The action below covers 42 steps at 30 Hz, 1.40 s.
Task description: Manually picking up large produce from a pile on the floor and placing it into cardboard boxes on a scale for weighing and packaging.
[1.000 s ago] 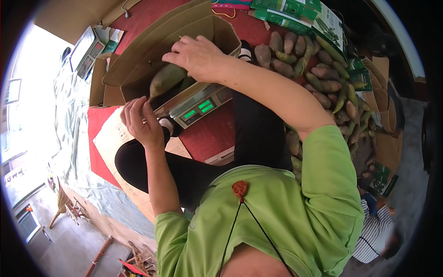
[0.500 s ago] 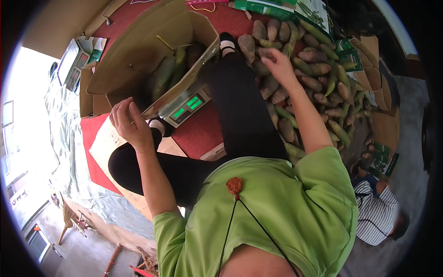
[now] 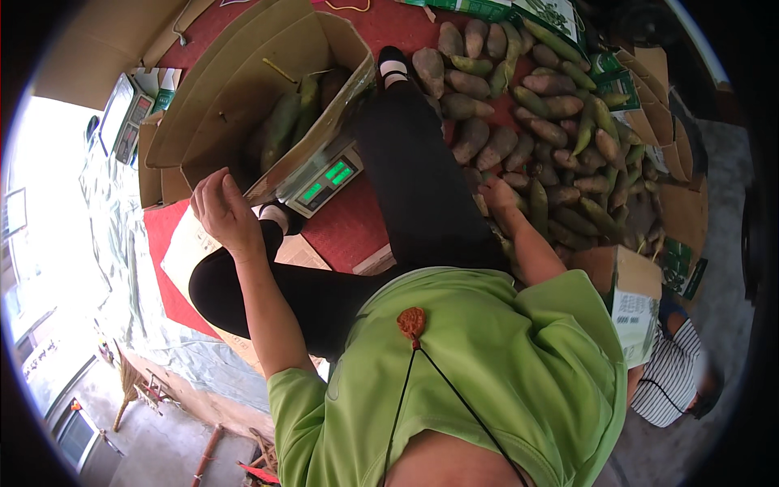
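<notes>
An open-topped brown cardboard box [image 3: 223, 85] held long, dark-green root vegetables [image 3: 280, 131], with a grey, green-lit digital scale [image 3: 323, 183] at its near side. Beside the box's near-left corner, the left hand [image 3: 225, 213] hung empty, fingers loosely bent. Right of the box, the right hand [image 3: 500, 196] was at a heap of plump brown-and-green roots [image 3: 562, 158]; whether it gripped one could not be told.
</notes>
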Motion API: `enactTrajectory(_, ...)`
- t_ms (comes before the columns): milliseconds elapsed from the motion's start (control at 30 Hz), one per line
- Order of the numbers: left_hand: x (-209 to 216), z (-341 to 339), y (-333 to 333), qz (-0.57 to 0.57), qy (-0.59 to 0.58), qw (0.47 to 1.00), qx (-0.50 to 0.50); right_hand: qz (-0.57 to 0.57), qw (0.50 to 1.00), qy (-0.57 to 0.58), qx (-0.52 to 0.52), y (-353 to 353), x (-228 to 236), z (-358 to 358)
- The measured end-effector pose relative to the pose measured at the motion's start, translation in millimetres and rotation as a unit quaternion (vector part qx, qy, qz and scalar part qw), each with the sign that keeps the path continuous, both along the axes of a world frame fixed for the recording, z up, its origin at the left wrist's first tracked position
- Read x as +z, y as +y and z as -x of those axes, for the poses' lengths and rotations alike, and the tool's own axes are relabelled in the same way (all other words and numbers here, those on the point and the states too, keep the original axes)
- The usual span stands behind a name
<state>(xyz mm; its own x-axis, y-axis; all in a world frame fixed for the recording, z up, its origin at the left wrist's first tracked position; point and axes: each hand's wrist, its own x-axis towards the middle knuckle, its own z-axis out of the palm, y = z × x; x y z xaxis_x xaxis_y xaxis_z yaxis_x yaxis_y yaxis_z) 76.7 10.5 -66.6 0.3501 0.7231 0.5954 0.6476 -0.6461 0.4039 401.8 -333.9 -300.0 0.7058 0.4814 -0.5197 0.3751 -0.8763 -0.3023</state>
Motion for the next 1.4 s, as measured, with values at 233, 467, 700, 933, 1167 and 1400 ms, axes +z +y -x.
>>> enactTrajectory(233, -5.4, -1.6, 1.9, -0.005, -0.021, 1.000, -0.006, -0.079, 0.993, 0.004, 0.090, -0.9, -11.6, 18.5)
enactTrajectory(467, -6.4, 0.6, 1.8, 0.001, -0.005, 1.000, 0.001, -0.040, 0.992, 0.104, 0.062, 5.7, -18.1, 25.7)
enactTrajectory(700, -4.3, 0.6, 1.0, 0.000, 0.001, 1.000, 0.003, -0.002, 0.990, 0.078, 0.114, -9.5, -41.9, 24.5)
enactTrajectory(933, -4.4, -0.8, 1.6, 0.010, -0.002, 1.000, 0.005, 0.025, 0.989, 0.144, 0.026, -9.1, -35.1, 23.3)
enactTrajectory(1167, -3.8, 4.3, 2.3, 0.009, 0.006, 1.000, 0.014, 0.047, 0.988, 0.138, 0.046, 1.1, -29.3, 25.8)
enactTrajectory(1400, -9.2, 3.8, 6.3, 0.054, -0.090, 0.992, 0.067, 0.028, 0.991, 0.118, 0.060, -7.0, -49.6, 18.6)
